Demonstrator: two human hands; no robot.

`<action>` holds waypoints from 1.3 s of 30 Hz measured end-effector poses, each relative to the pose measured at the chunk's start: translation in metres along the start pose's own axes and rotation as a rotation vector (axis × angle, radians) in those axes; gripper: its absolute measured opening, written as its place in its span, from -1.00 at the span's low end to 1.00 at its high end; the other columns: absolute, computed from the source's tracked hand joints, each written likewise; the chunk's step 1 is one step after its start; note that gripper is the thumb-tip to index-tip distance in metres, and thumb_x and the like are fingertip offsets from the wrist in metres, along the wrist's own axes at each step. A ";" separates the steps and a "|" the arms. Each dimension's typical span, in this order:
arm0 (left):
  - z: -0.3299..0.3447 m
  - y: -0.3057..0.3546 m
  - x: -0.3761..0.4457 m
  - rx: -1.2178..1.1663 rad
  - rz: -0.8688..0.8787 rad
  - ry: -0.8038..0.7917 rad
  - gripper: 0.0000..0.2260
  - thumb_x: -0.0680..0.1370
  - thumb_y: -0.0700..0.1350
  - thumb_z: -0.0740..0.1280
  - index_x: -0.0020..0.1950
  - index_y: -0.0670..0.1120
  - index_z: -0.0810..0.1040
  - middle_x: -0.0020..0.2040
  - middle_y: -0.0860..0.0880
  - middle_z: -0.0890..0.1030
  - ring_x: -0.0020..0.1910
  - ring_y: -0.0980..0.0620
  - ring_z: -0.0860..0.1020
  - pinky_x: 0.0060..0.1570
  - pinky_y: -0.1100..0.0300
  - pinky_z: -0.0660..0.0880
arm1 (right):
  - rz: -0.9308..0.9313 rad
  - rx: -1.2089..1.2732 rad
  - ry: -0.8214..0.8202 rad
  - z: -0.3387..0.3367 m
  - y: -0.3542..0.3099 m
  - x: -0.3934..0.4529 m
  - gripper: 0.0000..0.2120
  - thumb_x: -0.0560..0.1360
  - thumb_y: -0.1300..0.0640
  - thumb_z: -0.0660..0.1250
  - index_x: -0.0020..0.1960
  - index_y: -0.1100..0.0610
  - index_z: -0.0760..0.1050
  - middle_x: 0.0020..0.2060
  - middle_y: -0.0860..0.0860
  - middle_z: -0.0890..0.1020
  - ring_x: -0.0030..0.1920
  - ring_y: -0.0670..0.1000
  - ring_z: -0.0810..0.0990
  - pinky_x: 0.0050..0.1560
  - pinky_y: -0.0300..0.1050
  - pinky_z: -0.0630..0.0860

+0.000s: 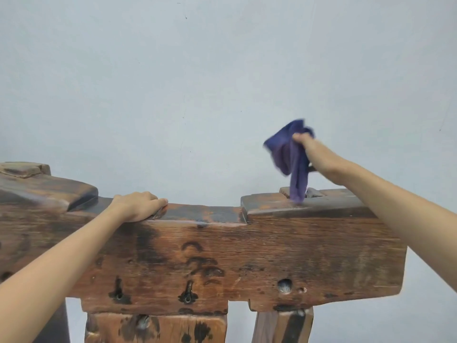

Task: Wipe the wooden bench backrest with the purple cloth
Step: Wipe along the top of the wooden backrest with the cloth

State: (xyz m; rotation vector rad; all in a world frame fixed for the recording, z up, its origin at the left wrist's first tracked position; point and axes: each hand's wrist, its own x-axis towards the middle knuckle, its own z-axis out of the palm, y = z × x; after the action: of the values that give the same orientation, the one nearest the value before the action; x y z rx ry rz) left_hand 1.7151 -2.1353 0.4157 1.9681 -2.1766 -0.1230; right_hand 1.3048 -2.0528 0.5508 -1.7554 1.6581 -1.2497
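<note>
Right hand (300, 139) gripping purple cloth (288, 154), left hand (138, 205) on backrest (247, 256)

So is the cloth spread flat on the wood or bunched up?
Bunched up. The right hand grips the cloth in a wad above the backrest; its loose end hangs down, only the tip reaching the wood.

Single head view, close, facing forward over backrest (222, 243) toward wall (197, 70).
</note>
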 end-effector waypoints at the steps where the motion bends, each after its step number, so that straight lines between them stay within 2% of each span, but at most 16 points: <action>1: 0.001 0.000 0.001 0.006 0.003 0.005 -0.50 0.59 0.32 -0.03 -0.02 0.08 0.60 0.15 0.02 0.63 0.11 -0.09 0.52 0.24 -0.09 0.35 | 0.015 -0.151 -0.189 0.006 0.005 -0.008 -0.38 0.64 -0.28 -0.02 0.13 0.21 0.55 0.03 0.18 0.71 0.05 0.14 0.67 0.15 0.11 0.53; 3: 0.003 0.000 0.002 0.019 0.000 0.018 -0.50 0.60 0.31 -0.03 0.06 0.08 0.61 0.16 0.02 0.63 0.12 -0.08 0.52 0.23 -0.08 0.35 | 0.032 -0.392 -0.459 0.017 0.010 -0.017 -0.11 0.53 -0.49 -0.15 -0.07 0.24 0.61 -0.18 0.12 0.72 -0.17 0.17 0.64 -0.03 0.06 0.51; 5: 0.003 0.003 0.002 0.031 -0.018 0.011 -0.53 0.60 0.28 -0.01 0.04 0.07 0.61 0.12 0.00 0.62 0.07 -0.07 0.51 0.19 -0.04 0.36 | -0.003 -0.524 -0.367 0.032 0.009 -0.016 -0.12 0.48 -0.54 -0.16 0.00 0.08 0.70 -0.02 0.07 0.73 -0.06 0.11 0.63 0.01 0.02 0.50; 7: -0.001 0.011 -0.004 0.051 -0.029 0.014 -0.58 0.63 0.21 0.00 -0.05 0.02 0.56 0.10 -0.06 0.62 0.04 -0.11 0.50 0.19 -0.03 0.40 | -0.088 -0.713 -0.173 0.054 0.011 -0.009 -0.27 0.53 -0.44 -0.12 0.23 -0.04 0.63 0.24 0.10 0.65 0.20 0.17 0.56 0.25 0.12 0.46; 11: 0.001 0.065 -0.017 0.011 0.176 0.031 -0.60 0.68 0.12 -0.03 -0.16 -0.05 0.43 0.12 -0.18 0.63 0.01 -0.13 0.51 0.16 -0.05 0.45 | 0.080 -0.945 -0.283 0.098 0.017 -0.009 -0.25 0.52 -0.46 -0.19 0.42 -0.13 0.49 0.40 0.07 0.55 0.38 0.22 0.45 0.37 0.25 0.33; 13: 0.012 0.111 -0.019 -0.091 0.271 -0.042 -0.52 0.67 0.18 -0.10 0.11 -0.05 0.52 0.29 -0.15 0.58 0.22 -0.15 0.51 0.31 -0.09 0.38 | -0.004 -0.960 -0.323 0.107 0.017 -0.016 -0.23 0.50 -0.49 -0.20 0.41 -0.15 0.50 0.40 0.02 0.56 0.41 0.19 0.44 0.35 0.21 0.35; 15: 0.018 0.152 -0.020 -0.217 0.336 -0.125 -0.45 0.68 0.18 -0.18 0.49 0.02 0.40 0.52 -0.09 0.42 0.46 -0.14 0.38 0.47 -0.08 0.23 | -0.131 -0.980 -0.265 0.103 0.023 -0.036 -0.20 0.45 -0.52 -0.20 0.43 -0.19 0.48 0.44 -0.06 0.53 0.51 0.14 0.34 0.35 0.19 0.34; 17: 0.020 0.174 -0.019 -0.374 0.364 -0.155 -0.37 0.66 0.24 -0.24 0.55 0.01 0.34 0.52 -0.13 0.41 0.48 -0.16 0.36 0.45 0.00 0.20 | -0.209 -0.985 -0.142 0.085 0.039 -0.059 -0.21 0.42 -0.50 -0.21 0.42 -0.21 0.46 0.47 -0.09 0.48 0.53 0.09 0.31 0.35 0.16 0.34; 22: 0.033 0.188 -0.020 -0.272 0.336 -0.100 -0.09 0.49 0.43 -0.40 0.50 -0.01 0.38 0.27 -0.14 0.60 0.26 -0.18 0.50 0.33 -0.08 0.32 | 0.098 -1.039 0.031 -0.001 0.072 -0.044 -0.45 0.62 -0.25 -0.13 0.35 -0.09 0.50 0.38 0.04 0.55 0.36 0.20 0.48 0.32 0.18 0.34; 25: 0.037 0.193 -0.020 -0.243 0.319 -0.013 -0.08 0.49 0.41 -0.42 0.40 -0.04 0.48 0.12 -0.12 0.64 0.13 -0.16 0.53 0.27 -0.11 0.37 | 0.300 -1.045 -0.032 0.014 0.058 -0.012 -0.39 0.61 -0.25 -0.11 0.29 0.02 0.58 0.32 0.13 0.60 0.28 0.21 0.52 0.28 0.12 0.33; 28: 0.031 0.194 -0.019 -0.350 0.251 -0.030 -0.16 0.52 0.41 -0.37 0.40 0.05 0.49 0.26 -0.16 0.61 0.22 -0.18 0.51 0.27 -0.04 0.32 | 0.111 -1.078 -0.103 0.071 0.032 -0.002 -0.28 0.54 -0.37 -0.12 0.33 0.00 0.58 0.31 0.13 0.63 0.32 0.19 0.53 0.31 0.14 0.28; 30: 0.026 0.189 -0.020 -0.488 0.213 -0.043 -0.16 0.51 0.43 -0.34 0.27 0.07 0.58 0.28 -0.19 0.61 0.23 -0.17 0.50 0.27 0.00 0.30 | -0.107 -1.021 -0.151 0.107 0.027 -0.018 -0.40 0.55 -0.24 -0.09 0.33 -0.04 0.55 0.28 0.12 0.64 0.32 0.20 0.52 0.13 0.09 0.30; 33: 0.023 0.187 -0.021 -0.487 0.212 -0.083 -0.08 0.49 0.46 -0.35 0.30 -0.02 0.60 0.29 -0.19 0.60 0.30 -0.19 0.50 0.34 -0.04 0.30 | -0.273 -0.889 -0.130 0.105 0.037 -0.039 -0.50 0.57 -0.21 -0.03 0.30 -0.04 0.51 0.17 0.03 0.66 0.23 0.16 0.56 -0.05 0.02 0.25; 35: 0.024 0.190 -0.023 -0.356 0.230 -0.067 -0.10 0.51 0.42 -0.37 0.12 -0.08 0.61 0.15 -0.20 0.63 0.20 -0.20 0.53 0.27 -0.07 0.36 | -0.295 -0.893 -0.106 0.075 0.052 -0.042 -0.45 0.57 -0.26 -0.02 0.38 -0.04 0.47 0.30 0.00 0.59 0.34 0.11 0.50 0.06 0.05 0.33; 37: 0.027 0.191 -0.025 -0.290 0.257 -0.037 -0.15 0.52 0.41 -0.38 -0.09 -0.11 0.54 -0.02 -0.16 0.63 0.02 -0.17 0.55 0.20 -0.08 0.40 | -0.211 -0.944 -0.043 0.033 0.070 -0.042 -0.30 0.50 -0.34 -0.06 0.54 -0.10 0.35 0.49 0.03 0.45 0.49 0.11 0.37 0.33 0.10 0.32; 39: 0.033 0.186 -0.024 -0.305 0.289 -0.019 -0.22 0.50 0.43 -0.37 -0.20 -0.08 0.44 -0.13 -0.11 0.61 -0.08 -0.12 0.53 0.15 -0.08 0.43 | -0.061 -0.981 0.015 -0.006 0.084 -0.036 -0.22 0.38 -0.41 -0.13 0.50 -0.18 0.36 0.43 0.06 0.52 0.43 0.15 0.43 0.23 0.07 0.35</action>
State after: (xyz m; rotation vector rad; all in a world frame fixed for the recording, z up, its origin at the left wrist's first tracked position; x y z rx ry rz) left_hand 1.5288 -2.0944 0.4177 1.4828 -2.2674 -0.4026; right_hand 1.2568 -2.0341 0.4754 -2.2977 2.4710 -0.4332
